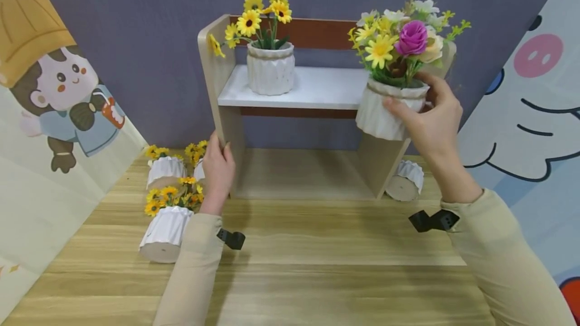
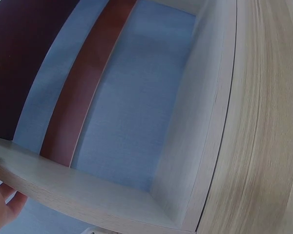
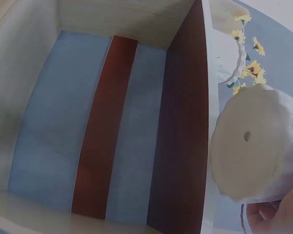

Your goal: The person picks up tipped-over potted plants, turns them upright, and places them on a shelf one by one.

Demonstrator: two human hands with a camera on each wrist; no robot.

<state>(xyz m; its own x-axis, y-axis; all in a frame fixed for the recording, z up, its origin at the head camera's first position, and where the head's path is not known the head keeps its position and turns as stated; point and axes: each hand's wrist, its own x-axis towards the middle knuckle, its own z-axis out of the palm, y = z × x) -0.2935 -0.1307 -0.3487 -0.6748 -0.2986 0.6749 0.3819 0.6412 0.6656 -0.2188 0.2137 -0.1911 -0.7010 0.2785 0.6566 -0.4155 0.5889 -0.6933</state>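
Clamping mixed-flower pot [image 1: 385,114] in right hand [image 1: 437,119], thumb on front wall, fingers over back rim; likely gripped there to spare flowers [image 1: 411,39] and leave base [image 3: 254,161] free. Holding it just before right end of upper shelf [image 1: 326,87]; can't tell about base-to-shelf contact. Pinching left side panel [image 1: 234,130] at front edge with left hand [image 1: 218,170], fingers curled round outer side, presumably to steady rack [image 1: 294,172] (looks light enough to shift). Seeing sunflower pot [image 1: 271,72] upright toward shelf's left end, leaving room at right. Counting 3 more pots [image 1: 165,233] left of rack, at least 2 on their sides, plus 1 tipped pot [image 1: 405,181] at right; probably parked there for reach.

Getting full bouquet and white shelf top from head view only. Getting 1 small hole [image 3: 247,136] in pot base from right wrist only, and shelf's dark underside [image 3: 180,122] from both wrists. Not seeing held pot in left wrist view.
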